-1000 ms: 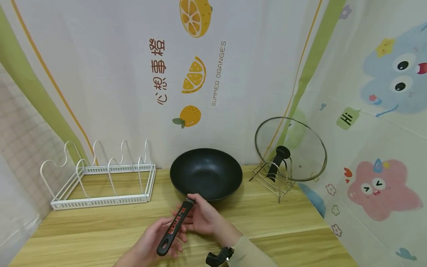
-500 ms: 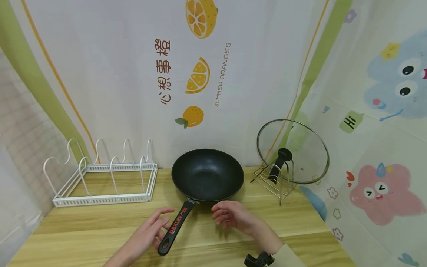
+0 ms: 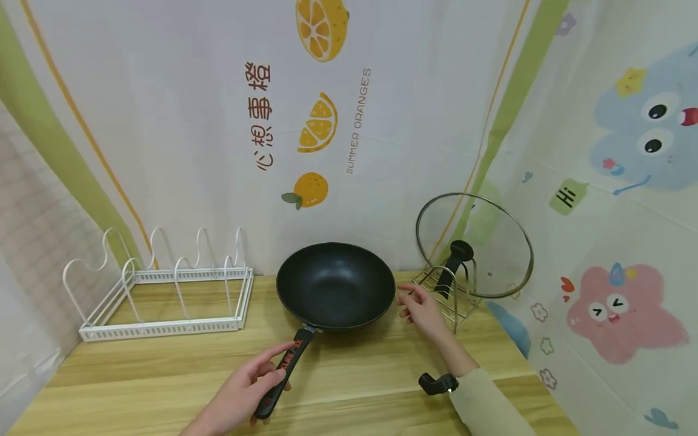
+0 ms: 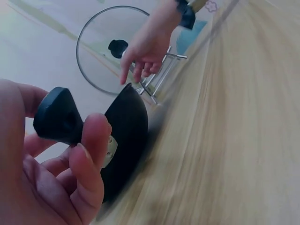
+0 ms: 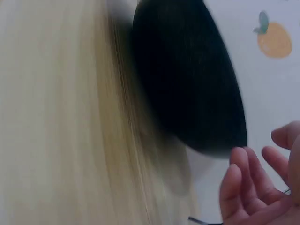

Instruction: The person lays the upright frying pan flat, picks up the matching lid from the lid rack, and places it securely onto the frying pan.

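Observation:
A black wok sits on the wooden table, its long handle toward me with red lettering on it. My left hand grips that handle, thumb on one side and fingers on the other, as the left wrist view shows with the handle end up close. At the wok's right rim is my right hand, fingers slightly bent and holding nothing. In the right wrist view its fingertips are right at the rim; I cannot tell whether they touch.
A glass lid with a black knob stands upright in a small wire rack, just beyond my right hand. To the left is a white pan rack with curved dividers. Printed cloth hangs behind the table.
My right hand has left the handle's base and moved right and away to the wok's right rim. My left hand, loose beside the handle half a second ago, now grips it.

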A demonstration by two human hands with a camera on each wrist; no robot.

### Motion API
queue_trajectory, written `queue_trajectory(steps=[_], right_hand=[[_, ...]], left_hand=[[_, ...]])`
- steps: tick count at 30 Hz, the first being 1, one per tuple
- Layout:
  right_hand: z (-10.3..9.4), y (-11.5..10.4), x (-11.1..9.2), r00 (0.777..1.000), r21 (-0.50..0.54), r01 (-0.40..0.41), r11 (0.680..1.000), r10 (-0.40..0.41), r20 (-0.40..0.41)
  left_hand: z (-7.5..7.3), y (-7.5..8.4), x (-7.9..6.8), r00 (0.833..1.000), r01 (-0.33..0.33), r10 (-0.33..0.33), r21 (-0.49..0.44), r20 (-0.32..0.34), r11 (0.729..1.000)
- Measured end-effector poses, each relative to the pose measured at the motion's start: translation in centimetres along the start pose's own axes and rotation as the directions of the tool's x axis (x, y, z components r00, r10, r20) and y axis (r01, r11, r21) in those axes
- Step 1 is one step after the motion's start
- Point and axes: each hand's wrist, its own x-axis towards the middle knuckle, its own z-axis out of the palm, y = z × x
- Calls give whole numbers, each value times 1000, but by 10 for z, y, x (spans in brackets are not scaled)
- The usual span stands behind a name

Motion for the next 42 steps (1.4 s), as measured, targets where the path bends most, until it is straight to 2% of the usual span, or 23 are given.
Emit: queue_trajectory(steps=[6, 14, 24, 33, 42], right_hand=[[-2, 2, 27, 996, -49, 47, 998, -50, -68], [3, 1, 46, 996, -112, 16, 994, -26, -84], [11, 1, 58, 995, -148, 28, 989, -42, -91], [11, -2, 64, 993, -312, 39, 949, -70, -92], [14, -2, 65, 994, -265, 26, 964, -54, -98]], left_hand=[[7, -1, 1, 999, 41, -41, -17, -16, 999], [11, 1, 2, 997, 40, -39, 14, -61, 999], [11, 1, 3, 997, 33, -31, 19, -67, 999], [13, 2, 4, 995, 49, -46, 26, -92, 998], [14, 2, 4, 993, 36, -32, 35, -115, 999]])
